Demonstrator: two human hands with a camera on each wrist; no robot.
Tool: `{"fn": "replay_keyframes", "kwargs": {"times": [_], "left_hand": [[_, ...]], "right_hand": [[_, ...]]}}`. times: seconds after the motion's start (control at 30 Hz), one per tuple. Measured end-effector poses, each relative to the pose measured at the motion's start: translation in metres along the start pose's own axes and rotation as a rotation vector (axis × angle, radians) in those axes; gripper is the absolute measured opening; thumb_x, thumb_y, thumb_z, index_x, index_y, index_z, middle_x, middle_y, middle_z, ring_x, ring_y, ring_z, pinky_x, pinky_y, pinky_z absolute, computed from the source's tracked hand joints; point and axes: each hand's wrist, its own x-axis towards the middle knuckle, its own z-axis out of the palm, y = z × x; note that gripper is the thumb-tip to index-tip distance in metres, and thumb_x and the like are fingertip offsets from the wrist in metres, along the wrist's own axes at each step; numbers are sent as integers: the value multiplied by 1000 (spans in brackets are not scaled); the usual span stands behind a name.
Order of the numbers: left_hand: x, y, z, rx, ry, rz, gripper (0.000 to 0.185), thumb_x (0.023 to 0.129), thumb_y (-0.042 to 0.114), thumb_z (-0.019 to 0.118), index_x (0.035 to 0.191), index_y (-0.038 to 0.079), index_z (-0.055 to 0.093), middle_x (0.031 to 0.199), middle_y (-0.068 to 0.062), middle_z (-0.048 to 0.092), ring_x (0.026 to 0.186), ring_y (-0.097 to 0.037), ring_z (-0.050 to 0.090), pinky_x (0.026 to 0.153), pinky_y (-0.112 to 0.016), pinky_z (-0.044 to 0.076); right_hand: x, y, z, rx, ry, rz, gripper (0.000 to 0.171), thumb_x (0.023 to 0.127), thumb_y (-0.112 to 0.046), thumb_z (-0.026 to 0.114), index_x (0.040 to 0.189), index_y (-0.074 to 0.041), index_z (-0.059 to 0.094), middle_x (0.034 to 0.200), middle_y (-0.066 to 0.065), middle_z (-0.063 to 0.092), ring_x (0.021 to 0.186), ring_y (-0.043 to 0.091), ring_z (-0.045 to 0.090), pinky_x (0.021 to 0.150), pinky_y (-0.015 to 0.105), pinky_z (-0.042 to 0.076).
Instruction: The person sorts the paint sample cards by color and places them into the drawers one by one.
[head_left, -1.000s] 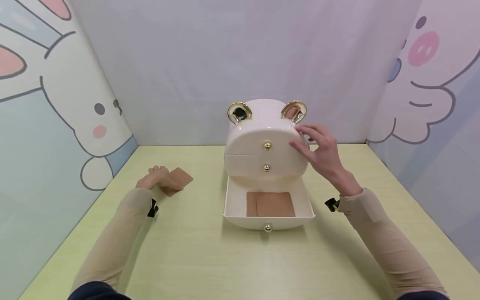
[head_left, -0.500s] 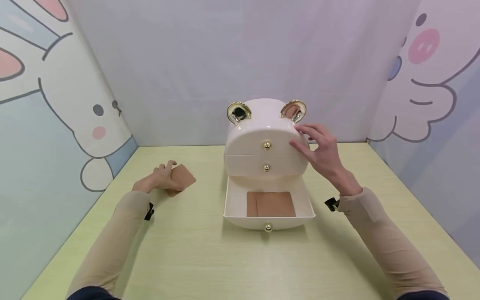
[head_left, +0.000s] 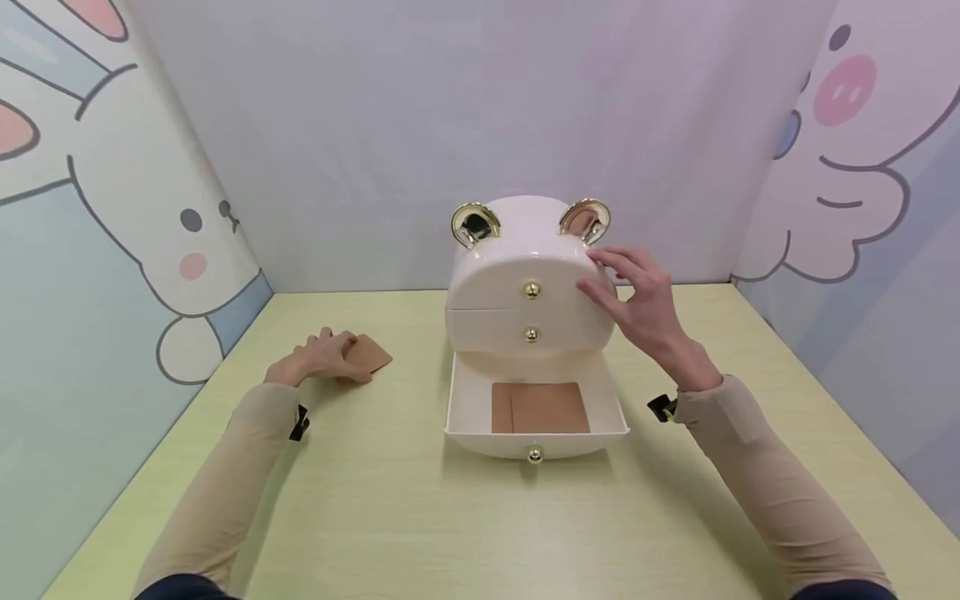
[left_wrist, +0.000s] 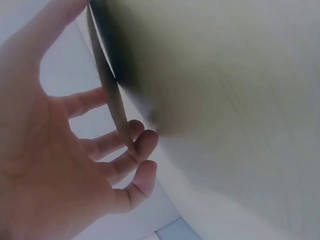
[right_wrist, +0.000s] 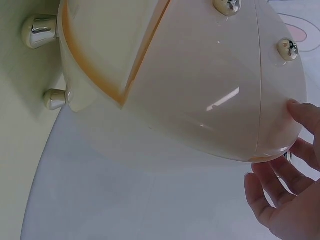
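Note:
A cream jewellery box (head_left: 525, 250) with two gold ears stands at the middle of the table. Its bottom drawer (head_left: 465, 404) is pulled out, and a brown pad (head_left: 540, 408) lies inside. My right hand (head_left: 637, 300) rests with spread fingers on the box's upper right side. In the right wrist view the fingertips (right_wrist: 300, 112) touch the rim of the box (right_wrist: 200, 90). My left hand (head_left: 315, 358) is on the table to the left and holds a thin brown card (head_left: 372, 354). The left wrist view shows the card (left_wrist: 112, 95) edge-on between thumb and fingers (left_wrist: 135, 142).
Gold knobs (head_left: 532, 290) mark the two shut upper drawers. The box stands on small metal feet (right_wrist: 37, 31). Cartoon-printed walls enclose the light green table (head_left: 420, 517) on the left, back and right.
My left hand has shifted slightly right and lowered the brown card, which now lies flatter against the table. The right hand and the box have not moved.

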Motion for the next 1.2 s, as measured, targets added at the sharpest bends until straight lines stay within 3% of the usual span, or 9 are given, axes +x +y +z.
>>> {"fn": "replay_keyframes", "kwargs": {"times": [0.13, 0.37, 0.57, 0.8, 1.2], "left_hand": [[1, -2, -3, -33, 33, 40, 95, 75, 57, 72, 144, 4, 34, 129, -27, 44, 111, -39, 48, 92, -61, 42], [-8, 3, -13, -168, 70, 201, 86, 75, 44, 79, 141, 3, 40, 133, -24, 49, 110, -32, 53, 90, -46, 47], [-34, 29, -26, -211, 92, 307, 81, 73, 36, 83, 140, 11, 45, 128, -12, 56, 106, -26, 55, 88, -40, 47], [-62, 60, -43, -162, 130, 406, 82, 67, 42, 86, 136, 18, 50, 126, -4, 58, 103, -20, 53, 84, -35, 46], [-89, 111, -50, -142, 159, 595, 80, 63, 41, 89, 132, 18, 56, 127, 2, 60, 112, -15, 55, 94, -39, 47]], "right_hand": [[0, 0, 0, 9, 0, -3, 41, 73, -3, 82, 113, -3, 70, 108, 18, 66, 101, 30, 59, 79, 19, 43], [1, 1, 0, 22, 8, -12, 42, 71, -2, 83, 112, -1, 71, 106, 20, 67, 101, 33, 60, 87, 15, 40], [1, 0, 0, 19, 11, -22, 43, 71, -2, 83, 112, -2, 71, 106, 20, 68, 101, 34, 60, 88, 16, 41], [1, -1, -1, 14, 16, -28, 44, 70, 0, 82, 112, -2, 71, 105, 20, 69, 99, 34, 62, 89, 16, 42], [2, -1, -2, 30, 26, -33, 42, 69, 1, 83, 110, -1, 72, 102, 21, 70, 95, 35, 63, 86, 12, 41]]}}
